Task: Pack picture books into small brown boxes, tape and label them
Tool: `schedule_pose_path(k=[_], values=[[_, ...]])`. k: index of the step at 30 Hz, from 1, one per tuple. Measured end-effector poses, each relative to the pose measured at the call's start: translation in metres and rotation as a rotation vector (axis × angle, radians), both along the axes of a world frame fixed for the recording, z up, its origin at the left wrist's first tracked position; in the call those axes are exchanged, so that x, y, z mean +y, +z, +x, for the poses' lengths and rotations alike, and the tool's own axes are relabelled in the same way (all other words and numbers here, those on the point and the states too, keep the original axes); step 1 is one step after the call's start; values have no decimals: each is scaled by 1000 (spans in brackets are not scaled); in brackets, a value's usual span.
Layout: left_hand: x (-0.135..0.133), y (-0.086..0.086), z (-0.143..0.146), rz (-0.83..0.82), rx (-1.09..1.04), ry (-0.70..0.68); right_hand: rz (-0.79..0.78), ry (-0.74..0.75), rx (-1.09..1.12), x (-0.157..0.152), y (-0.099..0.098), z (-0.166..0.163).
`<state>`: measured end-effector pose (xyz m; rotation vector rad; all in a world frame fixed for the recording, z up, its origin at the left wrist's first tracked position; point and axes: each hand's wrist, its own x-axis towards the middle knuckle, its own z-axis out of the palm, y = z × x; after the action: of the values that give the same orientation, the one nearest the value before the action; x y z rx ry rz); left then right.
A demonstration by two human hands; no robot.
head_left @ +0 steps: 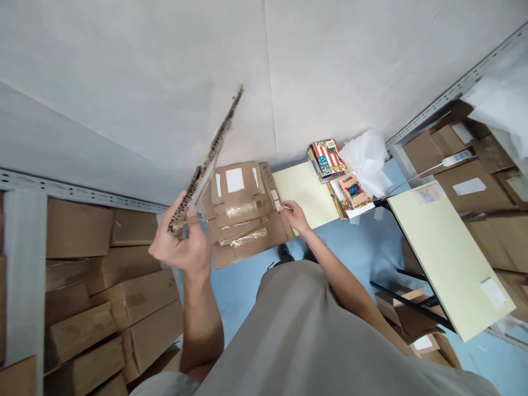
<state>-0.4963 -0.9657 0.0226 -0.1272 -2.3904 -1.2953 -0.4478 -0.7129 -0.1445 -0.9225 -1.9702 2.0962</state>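
Observation:
My left hand (181, 239) is closed around the lower end of a corrugated cardboard piece (212, 151). The piece is raised and tilted, seen nearly edge-on, with its fluted layers showing. Flattened cardboard boxes (243, 209) lie stacked below and to its right, with white labels and shiny clear tape on them. At their right edge, my right hand (296, 218) has its thumb and fingertips drawn together beside a small white label (275, 199). What these fingers pinch, if anything, is too small to make out.
A pale yellow tabletop (305, 190) carries books (328, 159) and crumpled white wrapping (367, 159). Right of it stands another pale table (449, 253) with dark legs. Shelves of brown boxes (152, 297) flank both sides. A grey wall (185, 66) rises behind.

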Motion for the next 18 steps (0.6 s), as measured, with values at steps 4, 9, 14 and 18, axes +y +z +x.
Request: schedule_pose_path(k=[4,9,14,18], values=[[48,-17,-6,188,-57,13,106,-77,120,77,18,45],[133,-45,-9,428,-382,-400,267,-355,180,164,57,133],[231,-43,27,524,-654,-700,314,-566,233,226,80,229],[310,-35,68,525,-799,-811,221,-640,223,272,90,310]])
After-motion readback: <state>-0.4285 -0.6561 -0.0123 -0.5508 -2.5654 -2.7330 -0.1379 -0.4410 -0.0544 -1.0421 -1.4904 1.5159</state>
